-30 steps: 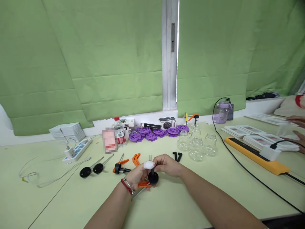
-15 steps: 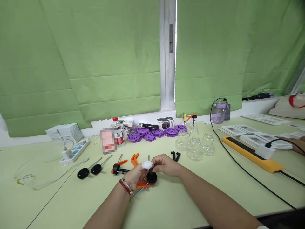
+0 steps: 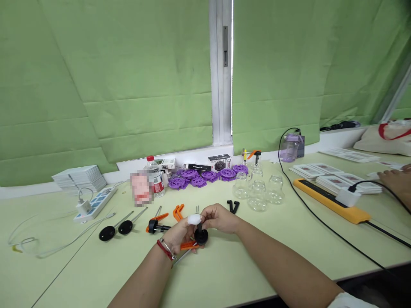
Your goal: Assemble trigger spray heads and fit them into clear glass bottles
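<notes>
My left hand (image 3: 179,234), with a red bracelet at its wrist, is closed around a black round-capped part (image 3: 201,237) with an orange lever (image 3: 189,246) and a metal rod (image 3: 183,258). A white rounded piece (image 3: 194,219) sits at the top of the black stem, beside my left fingers. My right hand (image 3: 218,219) is closed in a pinch at the upper stem, near the white piece; its fingertips are partly hidden. Left of my hands lies a similar black part (image 3: 154,226) with an orange lever. Orange levers (image 3: 178,212) and black angled pieces (image 3: 233,207) lie just beyond.
Two black discs with rods (image 3: 107,233) lie left. Purple wheel-like parts (image 3: 199,182), a red-capped bottle (image 3: 157,179) and clear jars (image 3: 257,199) stand behind. A yellow power strip (image 3: 330,201) with cables lies right, near card stacks (image 3: 308,170) and another person's hand (image 3: 393,177).
The whole view has shifted slightly, so things appear a little further left. Both my hands keep their hold on the black part. The other person's hand shows more at the right.
</notes>
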